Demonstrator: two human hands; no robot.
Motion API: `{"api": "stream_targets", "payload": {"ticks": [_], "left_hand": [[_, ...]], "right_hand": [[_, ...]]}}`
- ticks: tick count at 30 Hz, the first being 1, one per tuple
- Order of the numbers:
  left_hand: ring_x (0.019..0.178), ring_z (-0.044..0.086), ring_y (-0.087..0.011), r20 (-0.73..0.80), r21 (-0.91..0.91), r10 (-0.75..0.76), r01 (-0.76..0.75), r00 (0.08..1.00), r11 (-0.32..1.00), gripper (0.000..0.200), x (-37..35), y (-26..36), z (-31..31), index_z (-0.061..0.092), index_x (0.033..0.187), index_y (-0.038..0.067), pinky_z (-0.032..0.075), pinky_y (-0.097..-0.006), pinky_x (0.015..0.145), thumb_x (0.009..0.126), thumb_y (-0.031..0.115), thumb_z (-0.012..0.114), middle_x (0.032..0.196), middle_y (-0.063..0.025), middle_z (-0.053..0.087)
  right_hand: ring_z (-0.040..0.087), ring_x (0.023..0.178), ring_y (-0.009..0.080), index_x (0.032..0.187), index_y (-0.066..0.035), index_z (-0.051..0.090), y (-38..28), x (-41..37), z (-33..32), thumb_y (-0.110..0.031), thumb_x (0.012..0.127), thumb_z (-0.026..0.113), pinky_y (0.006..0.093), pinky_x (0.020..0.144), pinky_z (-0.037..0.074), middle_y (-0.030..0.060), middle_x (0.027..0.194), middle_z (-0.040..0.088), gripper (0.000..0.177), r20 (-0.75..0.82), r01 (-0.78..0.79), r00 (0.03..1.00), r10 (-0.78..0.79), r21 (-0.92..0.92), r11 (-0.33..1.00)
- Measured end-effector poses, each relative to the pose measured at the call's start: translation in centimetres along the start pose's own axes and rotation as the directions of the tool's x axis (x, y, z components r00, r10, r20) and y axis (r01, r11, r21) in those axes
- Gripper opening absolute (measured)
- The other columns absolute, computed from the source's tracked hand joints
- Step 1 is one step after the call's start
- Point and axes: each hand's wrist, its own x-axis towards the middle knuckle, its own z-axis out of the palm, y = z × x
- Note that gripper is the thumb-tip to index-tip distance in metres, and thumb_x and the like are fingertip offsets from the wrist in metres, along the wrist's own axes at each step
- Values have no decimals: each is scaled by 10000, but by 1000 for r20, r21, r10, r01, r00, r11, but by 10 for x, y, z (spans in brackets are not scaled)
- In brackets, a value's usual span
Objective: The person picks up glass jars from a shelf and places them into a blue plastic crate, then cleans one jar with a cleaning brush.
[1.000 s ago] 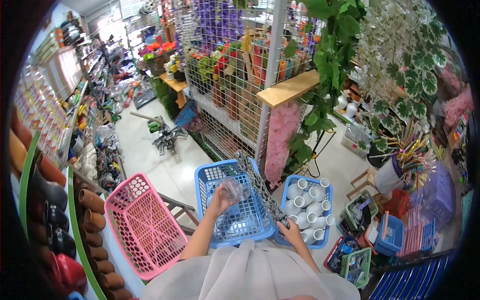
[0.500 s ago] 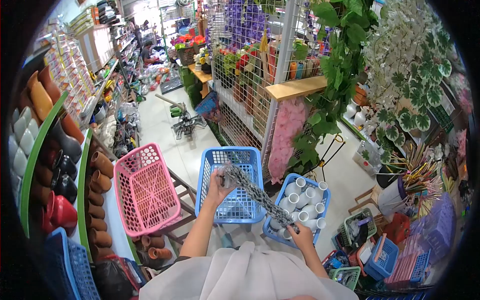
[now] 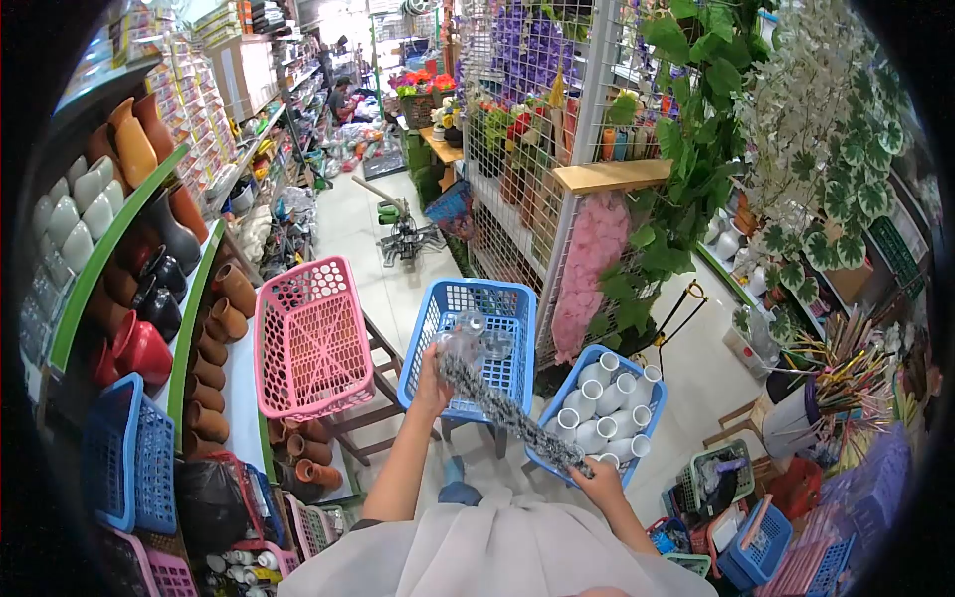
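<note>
Shelving [image 3: 189, 328] on the left fills way more of the view than half a second back, rows of brown, black and white pots [image 3: 214, 333] showing now, so the head has swung that way. Pink basket [image 3: 313, 338] leans at the shelf's front edge, blue basket [image 3: 517, 298] just beside it, smaller blue basket [image 3: 657, 398] of white vases [image 3: 597, 398] lower right. Long grey speckled roll [image 3: 507, 413] still slants over the blue basket's near corner, top end a touch lower than before. Left hand [image 3: 433, 383] curls tight round the top end, clear wrap [image 3: 468, 338] bunched there; right hand [image 3: 600, 485] is closed round the bottom end. Far packet labels [image 3: 204, 104] are too small to read.
</note>
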Motion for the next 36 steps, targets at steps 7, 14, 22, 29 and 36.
{"api": "stream_targets", "payload": {"ticks": [7, 14, 22, 29, 36], "left_hand": [[1192, 524, -266, 9, 91, -22, 21, 1000, 996, 647, -20, 10, 26, 419, 1415, 125, 438, -459, 995, 914, 536, 403, 1315, -125, 537], [1155, 541, -254, 118, 42, 8, -13, 993, 999, 675, -16, 13, 17, 405, 1423, 115, 443, -419, 977, 918, 564, 392, 1298, -112, 546], [1173, 529, -238, 107, 215, 78, -100, 991, 971, 750, -22, 15, 21, 328, 1464, 136, 420, -417, 1005, 899, 624, 399, 1317, -87, 528], [1233, 481, -229, 72, 344, 85, -105, 994, 933, 753, -36, 27, 12, 290, 1487, 138, 395, -411, 1032, 901, 585, 447, 1389, -79, 461], [1190, 521, -223, 5, 363, 113, -107, 994, 926, 785, -44, 32, 13, 319, 1451, 39, 417, -392, 1033, 859, 471, 599, 1350, -102, 479]], "right_hand": [[647, 656, 343, 940, -31, 701, 14, 15, -14, -397, 761, 730, 397, 626, 500, 219, 740, 659, 408, -75, -14, 997, 17, 40, 999], [637, 661, 344, 922, -60, 705, 17, 3, -30, -412, 753, 729, 412, 609, 491, 201, 733, 651, 391, 65, -60, 996, 61, -19, 998], [647, 683, 360, 929, -34, 701, 8, -9, -9, -424, 742, 741, 404, 629, 506, 218, 745, 654, 434, -41, 64, 997, -63, 34, 997], [641, 675, 356, 871, -66, 700, 9, 6, -25, -416, 761, 733, 399, 612, 495, 186, 723, 657, 368, -34, -74, 997, 76, 54, 996], [625, 651, 357, 850, -39, 682, 1, -2, -16, -362, 783, 721, 410, 600, 470, 192, 700, 640, 333, -83, -68, 993, 84, 185, 980]]}}
